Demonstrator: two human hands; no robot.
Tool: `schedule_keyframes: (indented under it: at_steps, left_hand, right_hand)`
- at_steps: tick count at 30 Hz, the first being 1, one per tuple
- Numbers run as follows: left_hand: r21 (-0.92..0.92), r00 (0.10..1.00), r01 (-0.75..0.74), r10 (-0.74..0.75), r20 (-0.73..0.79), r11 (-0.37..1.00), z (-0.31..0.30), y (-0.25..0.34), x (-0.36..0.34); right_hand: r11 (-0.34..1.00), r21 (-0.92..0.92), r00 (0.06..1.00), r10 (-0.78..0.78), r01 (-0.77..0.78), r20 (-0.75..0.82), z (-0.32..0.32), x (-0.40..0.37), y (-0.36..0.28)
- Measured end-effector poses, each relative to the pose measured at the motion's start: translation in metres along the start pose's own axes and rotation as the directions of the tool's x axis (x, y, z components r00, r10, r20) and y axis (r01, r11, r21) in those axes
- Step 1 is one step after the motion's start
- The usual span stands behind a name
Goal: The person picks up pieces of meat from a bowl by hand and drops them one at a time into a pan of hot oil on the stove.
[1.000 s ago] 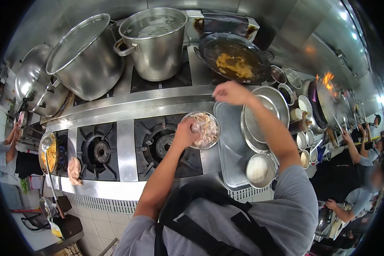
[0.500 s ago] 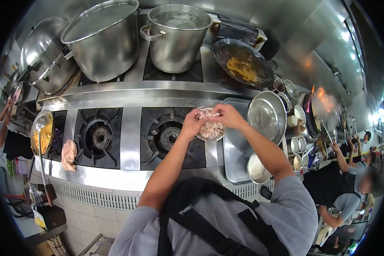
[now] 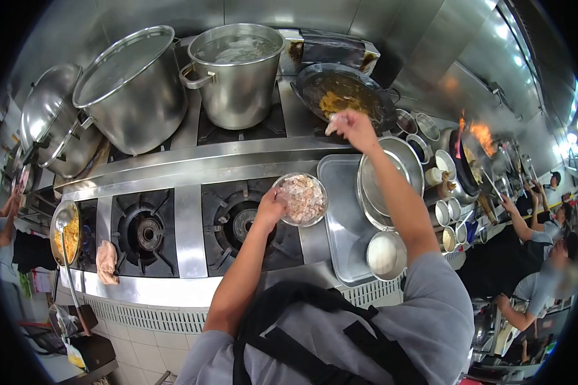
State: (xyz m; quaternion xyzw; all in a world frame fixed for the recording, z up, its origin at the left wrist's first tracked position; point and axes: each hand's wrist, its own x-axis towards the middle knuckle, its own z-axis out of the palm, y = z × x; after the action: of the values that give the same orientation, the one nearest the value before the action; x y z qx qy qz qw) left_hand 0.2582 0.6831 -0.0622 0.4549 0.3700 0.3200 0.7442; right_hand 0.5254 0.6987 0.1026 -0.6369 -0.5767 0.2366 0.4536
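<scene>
My left hand [image 3: 273,206] grips the rim of a round metal bowl [image 3: 325,213] at its left side. Pale pink raw meat pieces [image 3: 303,196], seemingly coated, fill this bowl. Reaching up and away, my right hand [image 3: 355,128] is at the near edge of a dark wok [image 3: 382,102] of oil. Its fingers are pinched on a small pale meat piece [image 3: 332,124]. Golden frying pieces [image 3: 338,103] lie in the oil just beyond those fingers.
Two tall stockpots [image 3: 236,90] stand on the back burners. A metal tray [image 3: 350,250] and stacked round pans [image 3: 414,170] lie right of the bowl. Left are a pan of yellow food [image 3: 70,237] and a cloth [image 3: 106,262]. Flames [image 3: 480,138] rise near a co-worker [image 3: 504,266].
Both hands were together over the bowl. My right hand has moved up and right to the wok with a meat piece; my left now holds the bowl's rim. The camera view has shifted.
</scene>
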Motion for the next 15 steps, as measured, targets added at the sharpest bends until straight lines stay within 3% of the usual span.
schedule_keyframes:
  at_steps: [1, 3, 6, 10, 12, 13, 15]
  left_hand:
    - [0.004, 1.0, -0.006, 0.006, 0.008, 1.0, -0.001, -0.001, 0.0]
    - [0.057, 1.0, -0.012, 0.01, 0.027, 0.998, -0.004, -0.002, 0.002]
    - [0.114, 0.998, -0.05, 0.044, 0.048, 0.992, -0.002, 0.012, -0.005]
    - [0.158, 0.993, -0.117, 0.119, 0.0, 0.98, 0.001, 0.009, -0.004]
    - [0.14, 0.991, -0.127, 0.13, -0.013, 0.982, 0.0, 0.004, 0.0]
    - [0.09, 0.989, -0.133, 0.138, -0.048, 0.987, 0.002, 0.001, 0.003]
    - [0.04, 0.987, -0.133, 0.136, -0.082, 0.99, 0.007, 0.004, 0.005]
  right_hand:
    - [0.999, -0.051, 0.996, -0.014, 0.01, -0.087, -0.009, 0.014, 0.002]
    - [0.912, -0.409, 0.993, -0.039, -0.012, -0.116, -0.029, 0.048, 0.028]
    - [0.878, -0.477, 0.996, -0.015, -0.03, -0.091, -0.034, 0.089, 0.08]
    - [0.937, -0.312, 0.987, 0.144, -0.159, -0.069, -0.024, 0.132, 0.112]
    - [0.87, -0.492, 0.972, -0.147, 0.039, -0.183, -0.018, 0.141, 0.108]
    - [0.871, -0.49, 0.974, -0.145, 0.041, -0.175, -0.017, 0.143, 0.107]
    - [0.993, -0.07, 0.985, 0.079, -0.091, -0.152, -0.014, 0.139, 0.082]
